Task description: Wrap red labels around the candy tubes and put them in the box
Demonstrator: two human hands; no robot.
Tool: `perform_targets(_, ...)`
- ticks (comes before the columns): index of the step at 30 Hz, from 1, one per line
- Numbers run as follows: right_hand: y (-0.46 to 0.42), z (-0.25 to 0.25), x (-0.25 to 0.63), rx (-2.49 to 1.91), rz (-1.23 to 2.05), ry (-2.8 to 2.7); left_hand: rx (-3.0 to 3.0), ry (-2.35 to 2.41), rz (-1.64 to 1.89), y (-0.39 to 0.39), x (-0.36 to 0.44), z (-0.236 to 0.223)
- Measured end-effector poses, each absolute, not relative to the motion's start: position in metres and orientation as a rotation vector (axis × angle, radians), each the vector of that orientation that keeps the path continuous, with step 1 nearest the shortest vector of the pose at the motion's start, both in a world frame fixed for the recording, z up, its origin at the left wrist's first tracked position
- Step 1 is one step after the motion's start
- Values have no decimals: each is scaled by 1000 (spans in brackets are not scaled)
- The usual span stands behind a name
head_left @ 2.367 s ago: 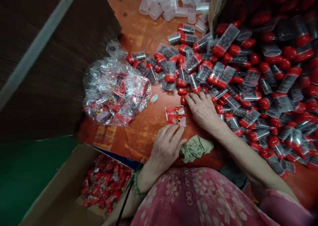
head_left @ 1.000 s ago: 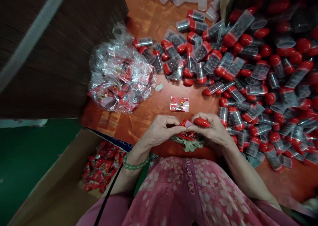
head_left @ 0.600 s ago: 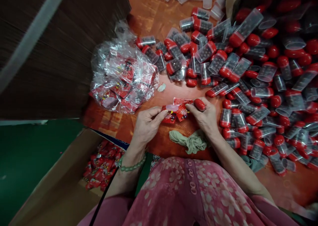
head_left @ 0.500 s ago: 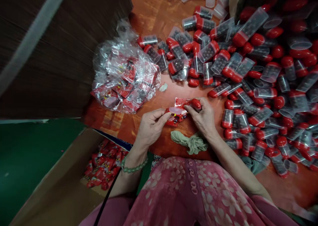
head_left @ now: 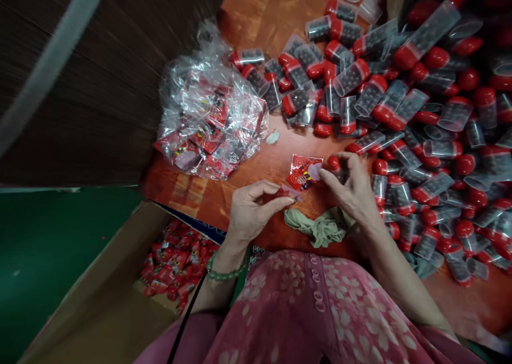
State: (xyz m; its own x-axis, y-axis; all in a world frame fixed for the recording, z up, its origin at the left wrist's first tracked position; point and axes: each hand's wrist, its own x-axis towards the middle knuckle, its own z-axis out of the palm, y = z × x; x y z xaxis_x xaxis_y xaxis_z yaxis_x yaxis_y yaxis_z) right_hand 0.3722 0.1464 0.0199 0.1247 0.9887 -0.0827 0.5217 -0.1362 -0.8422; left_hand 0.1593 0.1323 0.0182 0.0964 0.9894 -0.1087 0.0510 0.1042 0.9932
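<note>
My left hand (head_left: 256, 209) pinches a small red printed plastic packet (head_left: 291, 192) between thumb and fingers, seen almost edge-on. Just beyond it, a flat red printed packet (head_left: 301, 174) with a pale pink patch lies on the table. My right hand (head_left: 354, 188) is curled round a red-capped tube (head_left: 333, 163); the red cap pokes out past the fingers, while the tube's body is mostly hidden. The thumb of that hand comes close to the flat packet's right edge; whether it touches cannot be told. A crumpled green cloth (head_left: 318, 227) lies between my wrists.
A clear plastic bag (head_left: 212, 108) of red packets stands to the left. Many red-capped clear tubes of dark balls (head_left: 408, 161) are heaped across the right side. Below the table's left edge, a cardboard box (head_left: 100, 278) holds red filled packets (head_left: 172, 262). A dark brown panel (head_left: 100, 86) rises at far left.
My hands have moved apart. The right hand, with the red-capped tube, has left the packet in my left hand and shifted right. The flat packet behind is now uncovered. The view has shifted slightly.
</note>
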Motion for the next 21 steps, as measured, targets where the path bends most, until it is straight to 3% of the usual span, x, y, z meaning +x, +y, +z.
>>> perform_targets(4,135,51,387,-1535,1215,-1489,1571,1184,1260,132,161,18)
perform_targets(12,132,83,385,-1046,1386,-1871,1888,1035,1291,126,162,24)
perform_targets(21,143,81,388,-1091,1699,-2080,1815,959,1141,120,159,16)
